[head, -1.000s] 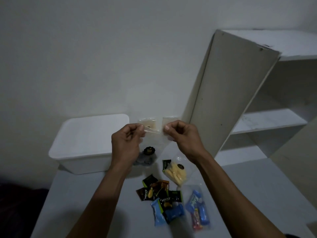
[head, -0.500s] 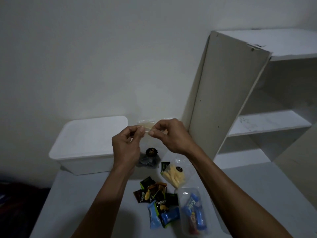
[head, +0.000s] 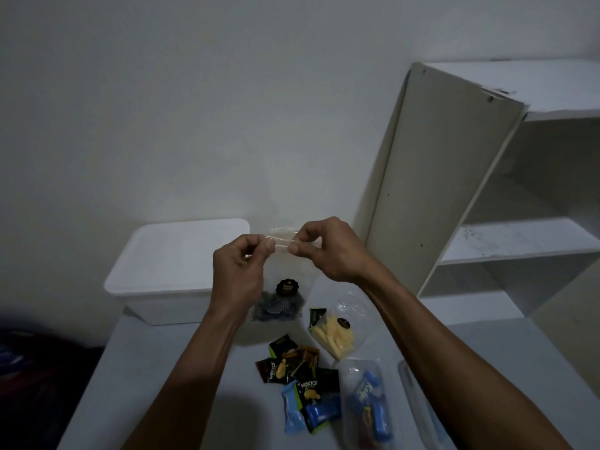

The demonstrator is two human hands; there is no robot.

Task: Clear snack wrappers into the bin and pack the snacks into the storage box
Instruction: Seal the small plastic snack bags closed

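Both hands hold a clear plastic zip bag (head: 281, 280) up in the air, just in front of the lidded white storage box (head: 175, 267). The left hand (head: 242, 271) pinches the bag's top strip between thumb and forefinger, and the right hand (head: 328, 251) pinches the same strip a little further from the box, so the seal runs taut between them.

The bag looks light, thin and limp; it would likely sag or slip if held by its smooth sides. The stiffer sealing strip at the top seems the best place to take hold. Its contents probably shift freely and could crush under a hard squeeze.

It is see-through, with a round black label and a heap of dark, disc-like snacks settled at the bottom. On the surface nearer the person than the box lie a bag of pale yellow sticks (head: 334, 334) and small dark and blue wrapped snacks (head: 302, 378).
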